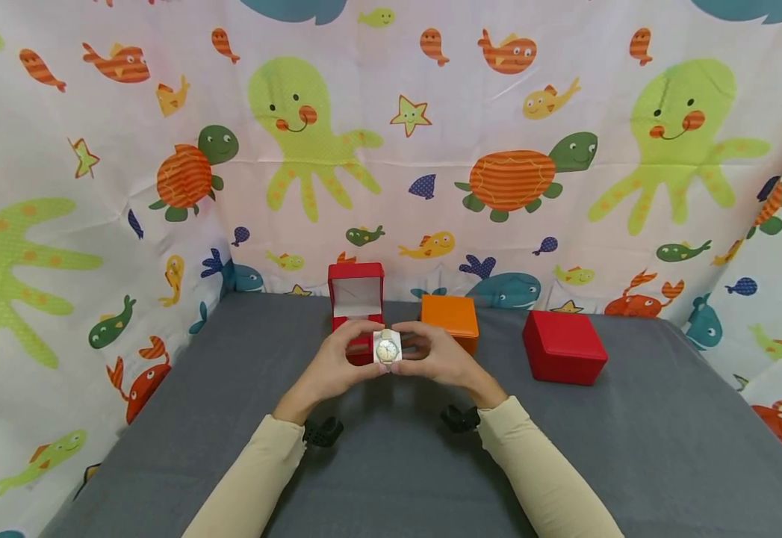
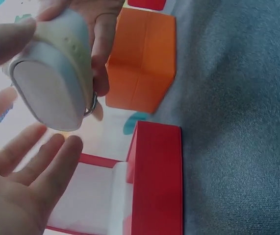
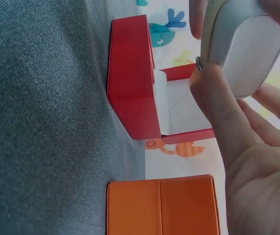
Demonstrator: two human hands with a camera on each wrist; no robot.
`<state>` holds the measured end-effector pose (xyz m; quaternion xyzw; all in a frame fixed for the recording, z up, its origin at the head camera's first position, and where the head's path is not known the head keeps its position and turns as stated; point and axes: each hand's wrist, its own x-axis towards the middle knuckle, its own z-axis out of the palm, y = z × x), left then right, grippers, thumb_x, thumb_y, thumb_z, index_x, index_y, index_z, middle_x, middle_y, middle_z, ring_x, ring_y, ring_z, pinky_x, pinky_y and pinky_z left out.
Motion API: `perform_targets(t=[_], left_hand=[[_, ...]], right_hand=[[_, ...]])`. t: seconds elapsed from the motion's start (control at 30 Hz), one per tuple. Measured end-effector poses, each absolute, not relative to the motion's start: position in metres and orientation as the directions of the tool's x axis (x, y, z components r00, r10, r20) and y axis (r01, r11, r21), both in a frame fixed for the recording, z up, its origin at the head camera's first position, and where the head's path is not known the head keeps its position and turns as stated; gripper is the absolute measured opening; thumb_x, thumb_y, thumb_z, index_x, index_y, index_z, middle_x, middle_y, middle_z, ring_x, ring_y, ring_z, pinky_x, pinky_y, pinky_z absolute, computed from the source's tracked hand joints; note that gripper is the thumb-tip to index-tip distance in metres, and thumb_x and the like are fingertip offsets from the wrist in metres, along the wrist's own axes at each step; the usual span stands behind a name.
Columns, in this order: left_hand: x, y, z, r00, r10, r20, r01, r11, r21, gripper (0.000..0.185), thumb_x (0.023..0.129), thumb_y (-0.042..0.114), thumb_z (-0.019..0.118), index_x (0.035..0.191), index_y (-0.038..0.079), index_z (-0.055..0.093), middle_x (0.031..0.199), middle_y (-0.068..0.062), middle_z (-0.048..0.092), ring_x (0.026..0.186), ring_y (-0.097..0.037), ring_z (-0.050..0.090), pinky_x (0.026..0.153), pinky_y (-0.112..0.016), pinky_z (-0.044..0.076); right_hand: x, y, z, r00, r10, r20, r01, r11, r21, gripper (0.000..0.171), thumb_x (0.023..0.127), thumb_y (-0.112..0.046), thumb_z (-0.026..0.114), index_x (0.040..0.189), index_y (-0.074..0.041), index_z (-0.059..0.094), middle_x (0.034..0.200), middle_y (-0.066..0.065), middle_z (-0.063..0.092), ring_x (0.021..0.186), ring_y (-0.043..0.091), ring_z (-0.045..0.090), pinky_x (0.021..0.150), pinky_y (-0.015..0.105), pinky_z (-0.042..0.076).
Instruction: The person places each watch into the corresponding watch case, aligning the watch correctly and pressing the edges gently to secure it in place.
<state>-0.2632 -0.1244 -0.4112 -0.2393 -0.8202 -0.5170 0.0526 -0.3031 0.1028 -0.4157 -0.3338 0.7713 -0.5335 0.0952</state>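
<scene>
Watch cushion point(image 1: 388, 350) sits pinched between our left hand point(image 1: 334, 368) and right hand point(image 1: 439, 359), just before the open red box point(image 1: 355, 306).

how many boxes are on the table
3: an open red box behind the hands, an orange box just right of it, and a closed red box farther right. None look hidden.

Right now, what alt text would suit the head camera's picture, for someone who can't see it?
Two hands, left hand and right hand, hold a watch on a white cushion above a grey table. Behind stand an open red box, an orange box and a closed red box.
</scene>
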Motion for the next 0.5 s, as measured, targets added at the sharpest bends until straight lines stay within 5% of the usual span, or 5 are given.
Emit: perform_targets(t=[0.2, 0.5], left_hand=[[-0.261, -0.120, -0.409, -0.843, 0.353, 0.406, 0.523, 0.359, 0.773, 0.040, 0.080, 0.019, 0.079, 0.117, 0.019, 0.064, 0.126, 0.004, 0.054, 0.113, -0.016, 0.049, 0.094, -0.042, 0.048], [-0.253, -0.113, -0.394, -0.862, 0.344, 0.373, 0.488, 0.358, 0.796, 0.039, 0.080, 0.007, 0.076, 0.117, 0.006, 0.063, 0.128, -0.012, 0.053, 0.115, -0.028, 0.048, 0.095, -0.048, 0.046]], right_hand=[[-0.304, 0.104, -0.415, -0.756, -0.625, 0.195, -0.397, 0.202, -0.895, 0.058, 0.081, -0.026, 0.078, 0.131, -0.010, 0.054, 0.120, 0.006, 0.057, 0.105, 0.031, 0.060, 0.083, 0.034, 0.054], [-0.306, 0.105, -0.412, -0.742, -0.646, 0.177, -0.379, 0.187, -0.906, 0.057, 0.082, -0.026, 0.077, 0.131, -0.009, 0.054, 0.121, 0.007, 0.058, 0.104, 0.030, 0.060, 0.084, 0.035, 0.054]])
